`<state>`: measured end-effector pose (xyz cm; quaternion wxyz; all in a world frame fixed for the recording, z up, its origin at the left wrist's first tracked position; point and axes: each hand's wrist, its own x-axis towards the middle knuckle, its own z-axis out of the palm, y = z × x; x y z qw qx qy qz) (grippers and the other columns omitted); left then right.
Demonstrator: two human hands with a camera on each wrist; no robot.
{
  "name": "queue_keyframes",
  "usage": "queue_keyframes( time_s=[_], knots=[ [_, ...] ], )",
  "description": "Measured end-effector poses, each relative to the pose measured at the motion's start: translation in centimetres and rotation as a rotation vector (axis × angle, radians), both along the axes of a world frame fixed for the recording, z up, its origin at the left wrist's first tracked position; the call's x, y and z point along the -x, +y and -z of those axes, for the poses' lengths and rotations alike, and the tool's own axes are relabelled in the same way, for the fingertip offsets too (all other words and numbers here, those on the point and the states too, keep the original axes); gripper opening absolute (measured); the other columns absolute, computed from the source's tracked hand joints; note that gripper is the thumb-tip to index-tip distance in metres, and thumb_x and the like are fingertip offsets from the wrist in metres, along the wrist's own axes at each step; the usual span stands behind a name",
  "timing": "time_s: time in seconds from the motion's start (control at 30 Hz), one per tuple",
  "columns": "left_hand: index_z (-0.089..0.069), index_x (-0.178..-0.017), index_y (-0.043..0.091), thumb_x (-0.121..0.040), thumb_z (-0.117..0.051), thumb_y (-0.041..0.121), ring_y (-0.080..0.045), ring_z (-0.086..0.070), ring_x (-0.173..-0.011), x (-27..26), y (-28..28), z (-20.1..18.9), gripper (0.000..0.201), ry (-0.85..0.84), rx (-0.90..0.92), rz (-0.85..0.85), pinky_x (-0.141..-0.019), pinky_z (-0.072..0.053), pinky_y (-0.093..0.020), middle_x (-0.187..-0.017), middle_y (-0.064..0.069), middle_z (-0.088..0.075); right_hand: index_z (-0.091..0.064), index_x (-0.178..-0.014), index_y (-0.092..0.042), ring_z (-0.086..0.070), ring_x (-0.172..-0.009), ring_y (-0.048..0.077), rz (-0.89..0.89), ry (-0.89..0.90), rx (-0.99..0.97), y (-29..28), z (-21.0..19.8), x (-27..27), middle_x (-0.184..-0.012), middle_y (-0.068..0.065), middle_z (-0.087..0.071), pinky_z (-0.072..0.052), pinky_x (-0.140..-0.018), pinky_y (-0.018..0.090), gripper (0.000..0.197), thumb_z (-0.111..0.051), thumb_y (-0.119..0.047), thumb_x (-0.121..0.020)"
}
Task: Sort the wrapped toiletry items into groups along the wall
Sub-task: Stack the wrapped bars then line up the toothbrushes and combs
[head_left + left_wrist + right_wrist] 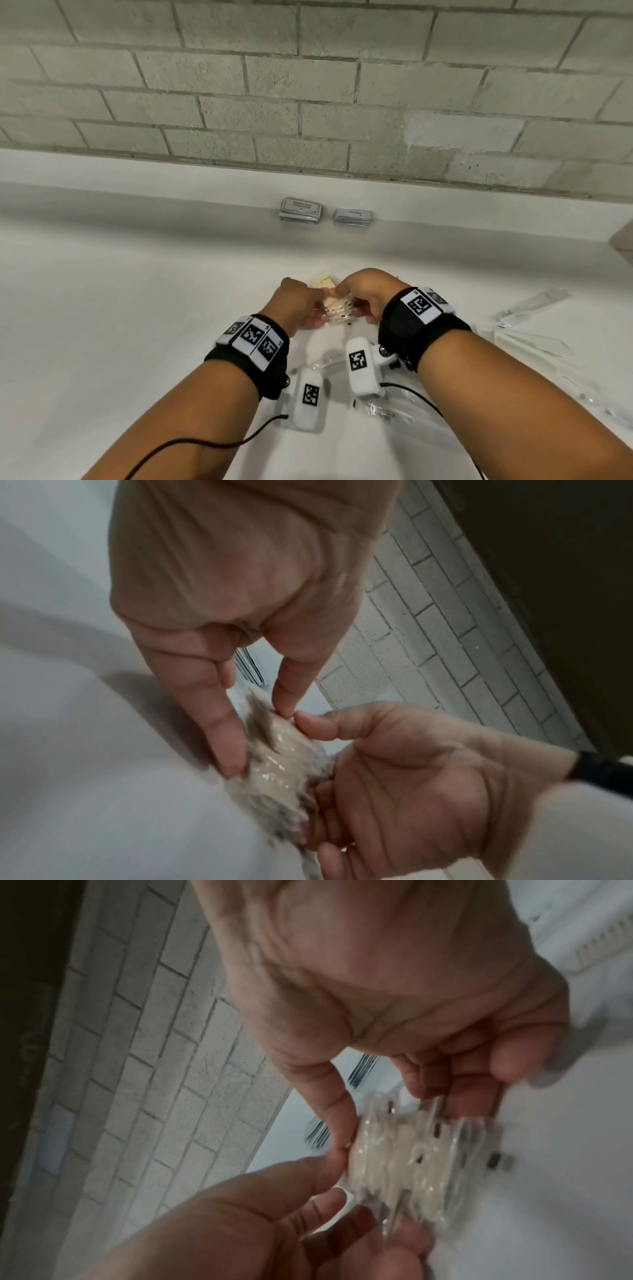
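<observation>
Head view shows both hands meeting over the white worktop (102, 308), with a bundle of clear-wrapped packets (337, 310) held between them. The left hand (301, 305) grasps the bundle's left side, thumb on top and fingers beneath; the right hand (363, 294) grasps its right side the same way. A cream-coloured edge of the bundle pokes out past the knuckles toward the wall. The thumb tips of the two hands almost touch above the packets.

In the left wrist view the bundle (281, 764) sits between the left hand (232, 593), whose fingers curl down onto it, and the right hand (404, 791), palm facing the camera. In the right wrist view the packets (418, 1153) fan out as thin clear sheets with small dark marks, pinched by the right hand (394, 988) from above and the left hand (274, 1218) from below.

Well apart from the hands, against the grey brick wall (308, 85), stand two stacks of grey sachets: a larger sachet stack (301, 209) on the left and a smaller sachet stack (352, 217) just beside it on the right.

Both wrist views are motion-blurred, so the packets' contents and printing cannot be read. More clear-wrapped items (534, 308) lie at the right; their kind is hard to make out.
</observation>
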<state>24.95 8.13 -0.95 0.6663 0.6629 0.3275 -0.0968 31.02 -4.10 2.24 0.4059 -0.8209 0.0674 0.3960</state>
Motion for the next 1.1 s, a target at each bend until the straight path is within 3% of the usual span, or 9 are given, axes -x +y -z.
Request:
queue_keyframes(
  time_s=[0.17,0.3,0.37,0.43,0.57,0.7,0.83,0.97,1.1],
  knots=[
    [-0.055,-0.103,-0.002,-0.090,-0.063,0.006,-0.020,-0.063,-0.056,0.7,0.2,0.4,0.018,-0.012,0.101,-0.017,-0.070,-0.058,-0.037,-0.074,-0.012,-0.059,-0.055,-0.083,-0.009,-0.052,-0.073,0.019,-0.099,0.061,-0.004,0.8,0.3,-0.2,-0.097,0.008,-0.060,-0.046,-0.061,0.028,0.011,-0.062,-0.014,-0.089],
    [-0.061,-0.113,0.004,-0.088,-0.064,0.009,-0.012,-0.063,-0.067,1.5,1.4,0.9,0.026,-0.056,0.042,0.100,-0.064,-0.054,-0.026,-0.083,-0.006,-0.067,-0.061,-0.099,-0.003,-0.060,-0.076,0.025,-0.217,-0.194,0.002,1.5,0.7,0.2,-0.097,0.017,-0.066,-0.046,-0.062,0.026,0.021,-0.068,-0.007,-0.079],
    [-0.055,-0.118,0.009,-0.076,-0.074,0.013,-0.016,-0.064,-0.081,1.3,2.2,1.5,0.047,-0.124,-0.137,0.065,-0.068,-0.055,-0.029,-0.101,-0.008,-0.065,-0.053,-0.112,-0.010,-0.058,-0.084,0.023,-0.366,-0.375,0.049,1.4,0.3,0.4,-0.097,0.007,-0.061,-0.044,-0.066,0.027,0.037,-0.070,-0.011,-0.079],
    [-0.044,-0.131,0.015,-0.068,-0.079,0.014,-0.021,-0.058,-0.107,1.2,2.9,1.3,0.072,-0.166,-0.408,0.059,-0.089,-0.052,-0.036,-0.125,-0.005,-0.052,-0.046,-0.122,-0.018,-0.058,-0.095,0.022,-0.493,-0.592,0.139,1.4,0.3,0.4,-0.108,0.002,-0.058,-0.047,-0.076,0.030,0.048,-0.068,-0.016,-0.080],
    [-0.018,-0.148,0.019,-0.079,-0.070,0.008,-0.016,-0.045,-0.127,1.5,2.4,0.8,0.087,-0.222,-0.536,0.295,-0.098,-0.036,-0.021,-0.145,0.000,-0.036,-0.041,-0.136,-0.025,-0.057,-0.111,0.026,-0.681,-0.704,0.195,1.5,1.5,1.0,-0.127,0.007,-0.056,-0.048,-0.093,0.037,0.062,-0.064,-0.012,-0.080],
    [-0.017,-0.146,0.018,-0.086,-0.061,0.006,-0.011,-0.057,-0.098,1.1,1.4,2.0,0.075,-0.264,-0.546,0.329,-0.079,-0.038,-0.014,-0.123,0.004,-0.053,-0.034,-0.145,-0.018,-0.042,-0.130,0.027,-0.593,-0.715,0.098,1.3,2.7,1.3,-0.140,0.011,-0.043,-0.037,-0.106,0.035,0.075,-0.070,-0.018,-0.080],
    [-0.022,-0.144,0.020,-0.085,-0.057,0.000,-0.012,-0.056,-0.090,1.0,1.2,2.3,0.071,-0.302,-0.550,0.295,-0.068,-0.039,-0.013,-0.116,-0.002,-0.054,-0.011,-0.153,-0.016,-0.018,-0.146,0.026,-0.434,-0.620,-0.048,0.5,3.2,1.1,-0.156,0.016,-0.013,-0.022,-0.118,0.036,0.099,-0.075,-0.016,-0.078],
    [-0.025,-0.143,0.023,-0.081,-0.053,-0.003,-0.014,-0.049,-0.105,0.8,0.5,2.8,0.073,-0.334,-0.526,0.230,-0.091,-0.040,-0.020,-0.128,-0.006,-0.040,-0.006,-0.154,-0.022,-0.003,-0.150,0.023,-0.398,-0.576,-0.088,0.8,4.2,1.8,-0.161,0.014,0.002,-0.010,-0.121,0.035,0.085,-0.061,-0.011,-0.090],
    [-0.029,-0.142,0.022,-0.081,-0.050,-0.004,-0.019,-0.045,-0.115,0.7,0.4,2.7,0.069,-0.321,-0.600,0.233,-0.104,-0.037,-0.028,-0.129,-0.006,-0.034,-0.009,-0.154,-0.023,-0.003,-0.150,0.022,-0.459,-0.570,-0.010,0.8,4.6,1.7,-0.161,0.006,0.011,-0.012,-0.120,0.030,0.074,-0.047,-0.002,-0.094]
  ],
)
